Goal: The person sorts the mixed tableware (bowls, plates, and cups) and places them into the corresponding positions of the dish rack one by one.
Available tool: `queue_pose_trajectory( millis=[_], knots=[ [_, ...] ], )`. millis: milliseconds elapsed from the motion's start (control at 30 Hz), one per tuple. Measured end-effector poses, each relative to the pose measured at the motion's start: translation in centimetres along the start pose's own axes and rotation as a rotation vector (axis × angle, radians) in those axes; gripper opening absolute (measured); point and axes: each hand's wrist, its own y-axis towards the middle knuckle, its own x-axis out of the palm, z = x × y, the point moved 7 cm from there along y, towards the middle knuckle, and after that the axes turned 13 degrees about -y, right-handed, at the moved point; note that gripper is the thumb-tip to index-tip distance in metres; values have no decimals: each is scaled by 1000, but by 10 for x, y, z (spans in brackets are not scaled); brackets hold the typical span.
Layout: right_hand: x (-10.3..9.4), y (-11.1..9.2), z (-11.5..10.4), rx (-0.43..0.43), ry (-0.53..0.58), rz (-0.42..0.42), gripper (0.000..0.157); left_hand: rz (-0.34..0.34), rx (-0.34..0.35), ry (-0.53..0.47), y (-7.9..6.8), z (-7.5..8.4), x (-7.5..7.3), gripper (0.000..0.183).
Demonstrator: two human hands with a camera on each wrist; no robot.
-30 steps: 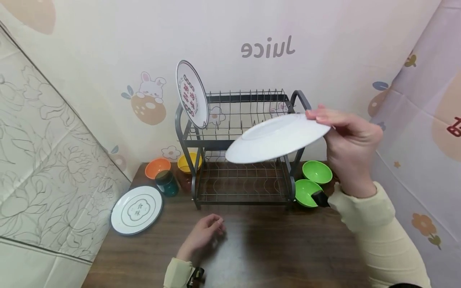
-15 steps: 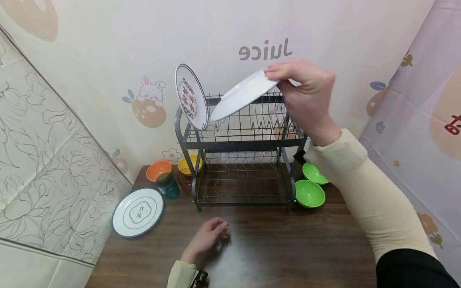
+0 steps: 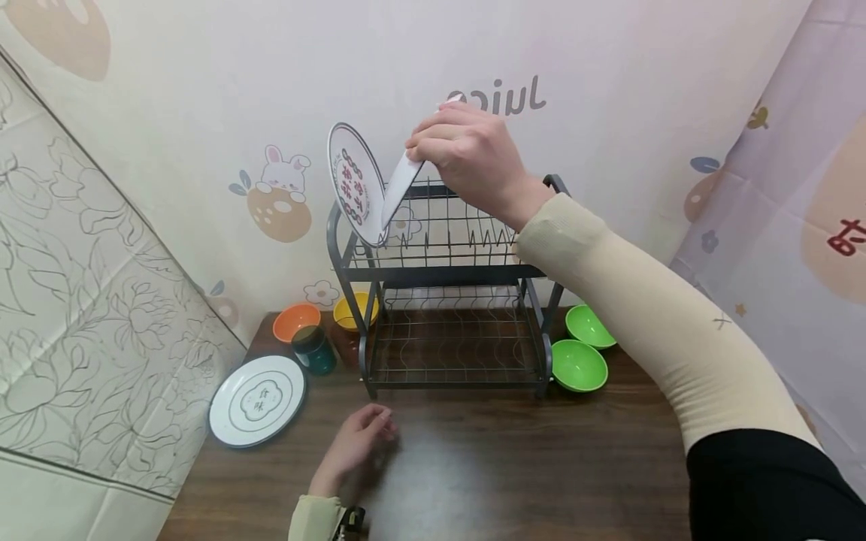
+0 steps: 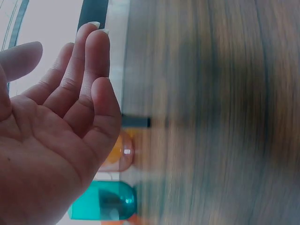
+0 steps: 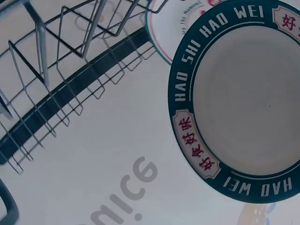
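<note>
My right hand [image 3: 473, 150] grips the rim of a white plate [image 3: 402, 180], held steeply tilted over the left part of the dish rack's top tier [image 3: 453, 272]. The right wrist view shows this plate's face, with a dark teal lettered rim [image 5: 180, 84]; the hand itself is out of that view. Just left of it, a plate with red characters [image 3: 355, 188] stands on edge in the rack, and the held plate's lower edge overlaps it. My left hand [image 3: 355, 443] lies low near the wooden table, fingers relaxed and holding nothing; its palm [image 4: 51, 140] shows in the left wrist view.
Left of the rack are a white patterned plate [image 3: 257, 402], a teal glass [image 3: 314, 350], an orange bowl [image 3: 295, 321] and a yellow bowl [image 3: 355, 312]. Two green bowls [image 3: 579, 366] sit to its right. A printed curtain [image 3: 609, 75] hangs close behind the rack.
My right hand has carried the plate leftward and up from the rack's right side, turning it from nearly flat to steep. The left hand has shifted slightly left.
</note>
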Motion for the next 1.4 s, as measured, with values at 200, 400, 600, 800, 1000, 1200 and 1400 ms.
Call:
queue_pose_trajectory(
  millis=[200, 400, 600, 800, 1000, 1200, 1400],
  knots=[
    [23, 2, -16, -156, -39, -100, 15, 39, -18, -31, -3, -4, -12, 37],
    [41, -10, -39, -343, -120, -112, 19, 138, -55, -33, -8, -9, -34, 39],
    [53, -20, -49, -430, -153, -97, 29, 195, -64, -9, -9, -13, -50, 34],
    [60, -21, -53, -462, -139, -160, 26, 118, -81, -16, -7, -15, -32, 38],
    [67, -17, -57, -457, -119, -243, 23, 55, -33, -12, 1, -6, -12, 38],
    [76, -19, -55, -397, -81, -335, 24, -43, 11, -8, 7, 5, 20, 37],
    [89, -21, -66, -383, -61, -414, 23, -190, 19, -35, 8, 7, 66, 35]
  ],
)
